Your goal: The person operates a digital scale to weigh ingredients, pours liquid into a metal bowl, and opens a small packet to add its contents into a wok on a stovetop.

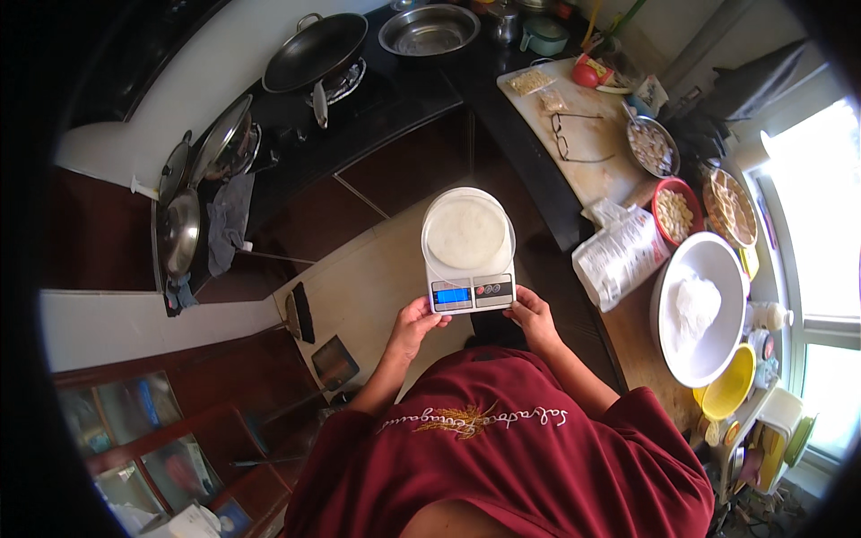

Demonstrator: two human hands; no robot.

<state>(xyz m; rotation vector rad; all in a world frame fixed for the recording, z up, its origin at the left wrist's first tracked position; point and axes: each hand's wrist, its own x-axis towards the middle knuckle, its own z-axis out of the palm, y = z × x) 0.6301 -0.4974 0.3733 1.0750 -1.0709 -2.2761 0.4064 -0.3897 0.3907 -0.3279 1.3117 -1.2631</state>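
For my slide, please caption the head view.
Left hand and right hand hold a white round-topped scale with rectangular blue display.

Dark countertop (522, 148), ahead of right hand (533, 316): cutting board (587, 184), metal basin (430, 38). Wooden surface (639, 336), rightward: large white bowl (708, 357).

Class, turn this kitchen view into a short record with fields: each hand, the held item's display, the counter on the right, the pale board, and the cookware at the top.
Left hand: grips the kitchen scale at its near left corner
Right hand: grips its near right corner
Display: lit blue
Right counter: white bowl holding a white heap; red bowl of pale pieces
Pale board: eyeglasses lying on it
Cookware: dark wok; metal basin
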